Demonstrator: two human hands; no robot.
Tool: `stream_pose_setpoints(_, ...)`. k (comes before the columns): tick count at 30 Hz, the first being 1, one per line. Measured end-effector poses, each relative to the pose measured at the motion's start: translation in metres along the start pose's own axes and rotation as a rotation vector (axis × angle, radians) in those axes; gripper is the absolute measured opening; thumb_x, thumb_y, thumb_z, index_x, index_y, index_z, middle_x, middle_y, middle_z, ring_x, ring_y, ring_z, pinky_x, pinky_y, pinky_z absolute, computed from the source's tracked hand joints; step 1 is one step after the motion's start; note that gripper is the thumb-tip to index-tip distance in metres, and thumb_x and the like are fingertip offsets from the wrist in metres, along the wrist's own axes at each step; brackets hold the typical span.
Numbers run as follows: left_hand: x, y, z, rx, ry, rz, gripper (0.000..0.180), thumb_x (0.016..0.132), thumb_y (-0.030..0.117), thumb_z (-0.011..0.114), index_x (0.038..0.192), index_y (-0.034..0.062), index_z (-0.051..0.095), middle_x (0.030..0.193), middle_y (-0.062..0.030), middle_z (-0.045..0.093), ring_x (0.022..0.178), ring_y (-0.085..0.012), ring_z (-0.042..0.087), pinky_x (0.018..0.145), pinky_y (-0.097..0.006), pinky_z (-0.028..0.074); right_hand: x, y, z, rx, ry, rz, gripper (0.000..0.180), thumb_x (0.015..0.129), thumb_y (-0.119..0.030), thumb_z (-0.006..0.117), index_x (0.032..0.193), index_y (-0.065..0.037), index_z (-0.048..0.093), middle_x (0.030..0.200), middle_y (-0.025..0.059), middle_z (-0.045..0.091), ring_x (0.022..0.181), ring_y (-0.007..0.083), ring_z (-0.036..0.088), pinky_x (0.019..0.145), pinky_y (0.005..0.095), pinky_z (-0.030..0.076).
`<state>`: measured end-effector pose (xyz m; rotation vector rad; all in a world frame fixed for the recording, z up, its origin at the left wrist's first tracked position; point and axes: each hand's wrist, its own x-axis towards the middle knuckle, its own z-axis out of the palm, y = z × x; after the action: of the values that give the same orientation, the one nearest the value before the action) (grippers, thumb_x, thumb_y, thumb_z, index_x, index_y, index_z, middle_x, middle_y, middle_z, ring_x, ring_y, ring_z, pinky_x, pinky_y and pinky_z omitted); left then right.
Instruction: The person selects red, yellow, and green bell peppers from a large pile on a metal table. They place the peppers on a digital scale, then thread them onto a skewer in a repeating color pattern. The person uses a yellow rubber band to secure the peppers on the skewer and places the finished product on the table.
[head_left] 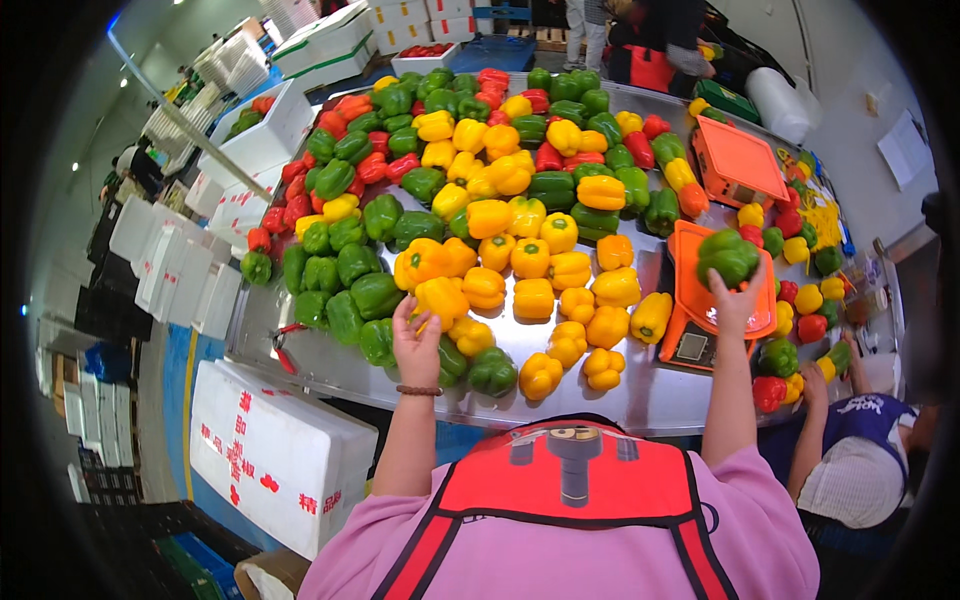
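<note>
My right hand (735,302) grips a green bell pepper (728,257) just above the orange pan of a digital scale (693,290). At the near middle of the steel table (330,378), my left hand (414,345) reaches up with its fingers apart. Its fingertips are at the side of a yellow bell pepper (441,300); whether they press on it is hard to see. Around that hand lie green bell peppers (376,296) to the left and more yellow bell peppers (532,298) to the right. Red ones (296,208) are mixed in farther back.
A second orange scale (738,162) stands behind the first. Red-handled clippers (284,352) lie at the left table edge. White foam boxes (280,450) stand on the left. At right, a co-worker (850,460) handles peppers; another person (650,50) stands at the far side.
</note>
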<state>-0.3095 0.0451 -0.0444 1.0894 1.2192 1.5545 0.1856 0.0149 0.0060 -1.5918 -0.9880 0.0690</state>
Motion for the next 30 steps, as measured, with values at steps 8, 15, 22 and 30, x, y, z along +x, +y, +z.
stream_pose_setpoints(8, -0.023, 0.003, -0.031, 0.355, 0.118, -0.004, 0.061, 0.080, 0.009, 0.071, 0.133, 0.0013, 0.042, 0.131, -0.0143, 0.046, 0.116, -0.0243, 0.048, 0.095, -0.036, 0.044, 0.019, 0.026, -0.011, -0.518, 0.045, -0.281, 0.081, 0.075, -0.025, 0.077, 0.140, 0.001, 0.035, 0.141, 0.0221, 0.039, 0.132, 0.0358, 0.036, 0.111, 0.0433, 0.028)
stream_pose_setpoints(15, 0.000, -0.001, 0.001, 1.031, -0.033, 0.274, 0.092, 0.067, 0.037, 0.080, 0.139, 0.0031, 0.036, 0.139, -0.0184, 0.041, 0.132, -0.0395, 0.033, 0.111, -0.049, 0.024, -0.093, -0.038, 0.094, -0.099, -0.503, -0.264, 0.054, 0.077, -0.016, 0.073, 0.124, -0.001, 0.051, 0.126, 0.0179, 0.053, 0.115, 0.0357, 0.051, 0.099, 0.0424, 0.041)
stream_pose_setpoints(22, 0.030, -0.013, 0.023, 1.238, 0.042, 0.154, 0.094, 0.062, 0.043, 0.080, 0.137, 0.0047, 0.038, 0.127, -0.0189, 0.051, 0.121, -0.0377, 0.043, 0.104, -0.048, 0.029, -0.138, -0.076, 0.147, -0.047, -1.000, -0.342, 0.044, 0.078, -0.021, 0.073, 0.116, -0.004, 0.060, 0.111, 0.0171, 0.062, 0.105, 0.0355, 0.057, 0.092, 0.0408, 0.046)
stream_pose_setpoints(30, -0.003, 0.021, 0.029, 0.765, -0.205, 0.436, 0.094, 0.058, 0.029, 0.084, 0.136, 0.0043, 0.038, 0.128, -0.0192, 0.047, 0.120, -0.0381, 0.043, 0.105, -0.048, 0.031, -0.155, -0.107, 0.197, 0.544, -1.174, 0.220, 0.067, 0.080, -0.031, 0.075, 0.135, -0.005, 0.047, 0.121, 0.0152, 0.059, 0.109, 0.0265, 0.059, 0.094, 0.0366, 0.047)
